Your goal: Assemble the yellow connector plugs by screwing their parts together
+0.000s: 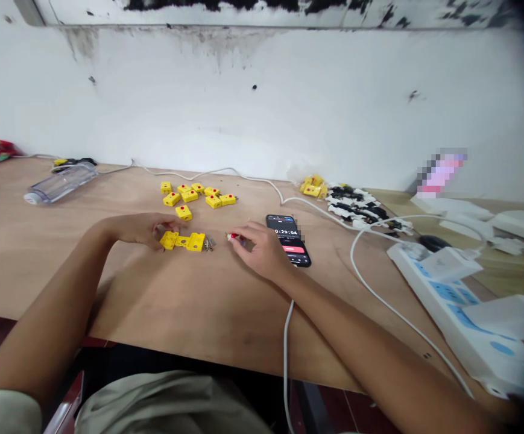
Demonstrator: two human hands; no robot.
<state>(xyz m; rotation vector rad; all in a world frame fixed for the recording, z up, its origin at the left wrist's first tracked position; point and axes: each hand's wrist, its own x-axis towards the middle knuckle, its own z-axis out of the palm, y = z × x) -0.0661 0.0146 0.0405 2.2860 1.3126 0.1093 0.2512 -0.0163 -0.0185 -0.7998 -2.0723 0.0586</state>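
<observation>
Yellow plastic connector parts (183,242) are lying in a short row on the plywood tabletop (108,289) near the middle of the head view, with small metal screws (208,243) just to their right. The person's left hand (142,231) is resting palm down at the left end of that row, its forearm angling in from the near left and its fingers loosely curled against the yellow plastic; whether they are actually gripping it cannot be told from this angle. The right hand (262,250), with its forearm lying in from the near right, is pinching a small red-tipped piece (233,237) between thumb and forefinger. Careful handling here seems to depend on pinning the yellow parts flat with the left hand while keeping the tiny piece square to them. A black phone (289,241) displaying a timer is lying just beyond the right hand, more yellow connectors (197,199) are sitting in a loose group on the far side, and a white power strip (447,301) is lying at the right.
</observation>
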